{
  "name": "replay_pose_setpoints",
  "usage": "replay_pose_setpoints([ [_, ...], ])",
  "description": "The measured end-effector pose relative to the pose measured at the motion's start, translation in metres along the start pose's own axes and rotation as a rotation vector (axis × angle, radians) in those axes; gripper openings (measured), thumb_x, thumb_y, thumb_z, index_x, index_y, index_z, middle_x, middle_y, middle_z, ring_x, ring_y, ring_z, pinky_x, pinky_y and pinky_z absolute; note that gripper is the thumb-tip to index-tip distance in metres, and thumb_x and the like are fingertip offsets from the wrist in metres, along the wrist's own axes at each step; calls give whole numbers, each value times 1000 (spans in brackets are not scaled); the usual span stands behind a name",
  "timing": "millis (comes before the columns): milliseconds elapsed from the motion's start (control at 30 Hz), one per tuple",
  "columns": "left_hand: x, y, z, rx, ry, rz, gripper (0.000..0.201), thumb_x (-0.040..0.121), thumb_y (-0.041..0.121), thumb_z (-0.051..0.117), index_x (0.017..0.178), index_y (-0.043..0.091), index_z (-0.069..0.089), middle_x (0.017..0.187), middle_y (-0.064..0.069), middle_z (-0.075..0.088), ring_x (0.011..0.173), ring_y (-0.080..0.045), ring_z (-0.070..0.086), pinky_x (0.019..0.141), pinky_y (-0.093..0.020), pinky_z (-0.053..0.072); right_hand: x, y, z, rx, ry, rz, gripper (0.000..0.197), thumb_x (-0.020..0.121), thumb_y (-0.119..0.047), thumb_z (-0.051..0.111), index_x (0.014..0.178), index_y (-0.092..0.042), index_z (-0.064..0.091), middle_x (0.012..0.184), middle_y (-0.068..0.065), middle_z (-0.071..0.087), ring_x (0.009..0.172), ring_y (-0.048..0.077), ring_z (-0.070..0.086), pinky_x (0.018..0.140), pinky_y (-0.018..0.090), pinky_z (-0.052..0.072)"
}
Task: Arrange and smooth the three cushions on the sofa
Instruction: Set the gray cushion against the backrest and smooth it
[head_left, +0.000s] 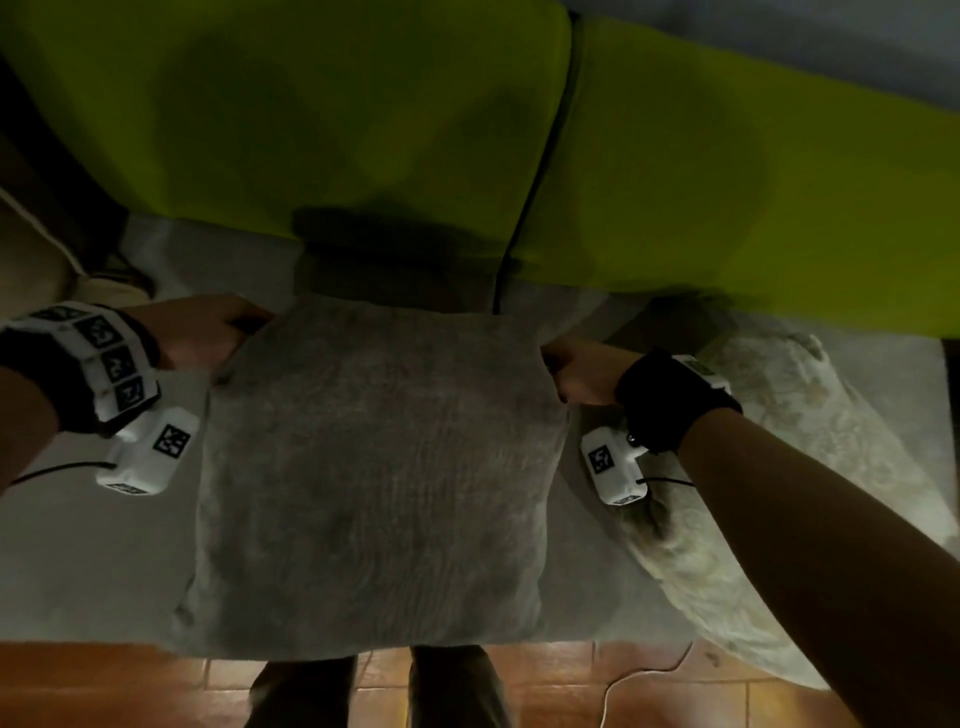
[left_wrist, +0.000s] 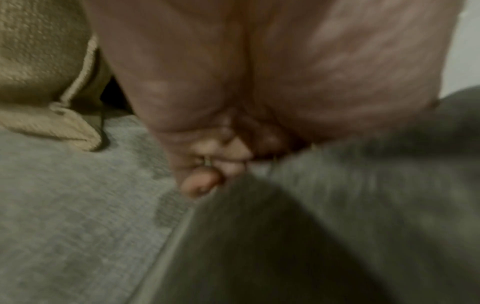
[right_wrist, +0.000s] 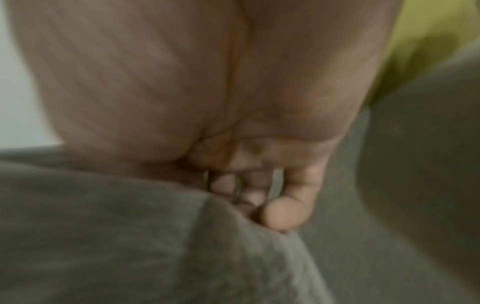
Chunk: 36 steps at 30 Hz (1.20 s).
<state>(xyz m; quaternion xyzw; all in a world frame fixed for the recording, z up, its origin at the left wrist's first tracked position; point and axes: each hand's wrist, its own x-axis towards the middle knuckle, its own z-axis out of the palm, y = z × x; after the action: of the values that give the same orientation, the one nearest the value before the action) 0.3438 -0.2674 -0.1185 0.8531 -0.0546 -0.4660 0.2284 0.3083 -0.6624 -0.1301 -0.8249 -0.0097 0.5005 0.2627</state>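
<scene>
A grey plush cushion (head_left: 374, 467) hangs in front of me over the grey sofa seat (head_left: 78, 561). My left hand (head_left: 208, 332) grips its top left corner and my right hand (head_left: 582, 374) grips its top right corner. In the left wrist view the curled fingers (left_wrist: 207, 176) pinch the grey cushion (left_wrist: 337, 205). The right wrist view shows fingers (right_wrist: 280, 214) curled round the cushion's edge (right_wrist: 155, 236). A pale patterned cushion (head_left: 769, 493) lies on the seat to the right, under my right forearm. A beige cushion (head_left: 31, 249) sits at the far left.
The sofa's lime green back (head_left: 363, 114) runs across the top, split by a dark seam (head_left: 540, 171). Reddish floor tiles (head_left: 571, 686) and a thin white cable (head_left: 639, 680) lie below the seat's front edge, beside my legs (head_left: 452, 686).
</scene>
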Motion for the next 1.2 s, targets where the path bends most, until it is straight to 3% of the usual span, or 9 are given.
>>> replay_pose_setpoints([
  [67,-5,5,3,-95,46,5,8,76,39,63,84,41,63,92,20,63,86,3,54,88,-31,37,3,16,-8,171,203,47,19,101,-11,51,110,-24,62,94,0,67,83,19,64,82,42,58],
  [167,-3,3,5,-167,192,11,35,75,49,59,102,29,68,105,-5,71,99,-27,65,92,-42,47,5,44,-18,277,650,186,15,102,-28,49,111,-20,57,107,16,67,98,39,66,89,58,56],
  [267,2,1,-2,-328,466,-88,31,92,33,50,103,7,64,93,-21,68,72,-32,68,63,-34,56,8,56,-5,405,793,198,14,98,-33,54,108,-24,58,114,14,66,104,39,65,91,55,55],
  [433,4,0,-6,-356,711,-176,19,97,27,46,103,16,60,92,-16,66,73,-31,64,75,-37,51,4,40,0,1136,499,58,29,101,-25,62,124,-10,68,114,12,72,100,29,70,92,44,56],
  [600,1,-8,-3,-341,667,-169,24,94,34,62,110,16,67,96,-15,70,87,-32,65,88,-50,54,-8,44,-31,317,751,120,19,87,-29,80,101,-19,72,92,-1,72,88,18,68,78,31,56],
  [700,-1,-12,-3,-372,713,-207,22,91,39,62,105,22,63,96,-12,69,79,-33,69,84,-54,57,-2,31,-31,308,871,145,24,94,-37,70,104,-16,69,93,4,68,86,22,62,75,33,51],
  [833,5,-5,0,-401,764,-245,25,92,35,60,112,21,63,108,-13,66,92,-31,64,86,-43,52,5,24,-24,1091,611,45,14,104,-15,53,94,-13,64,81,5,68,73,21,66,64,33,53],
  [1000,2,11,10,-379,689,-221,42,93,40,64,124,12,63,118,-9,62,116,-33,58,88,-34,41,6,37,-17,625,283,87,18,92,-11,72,100,-24,62,95,3,68,91,22,66,83,42,54],
  [1200,1,6,6,-539,769,-241,34,86,56,64,101,26,68,100,-7,66,92,-28,63,87,-41,52,2,39,-25,750,813,144,23,89,-5,68,97,-25,60,101,14,72,85,29,74,78,50,63],
])
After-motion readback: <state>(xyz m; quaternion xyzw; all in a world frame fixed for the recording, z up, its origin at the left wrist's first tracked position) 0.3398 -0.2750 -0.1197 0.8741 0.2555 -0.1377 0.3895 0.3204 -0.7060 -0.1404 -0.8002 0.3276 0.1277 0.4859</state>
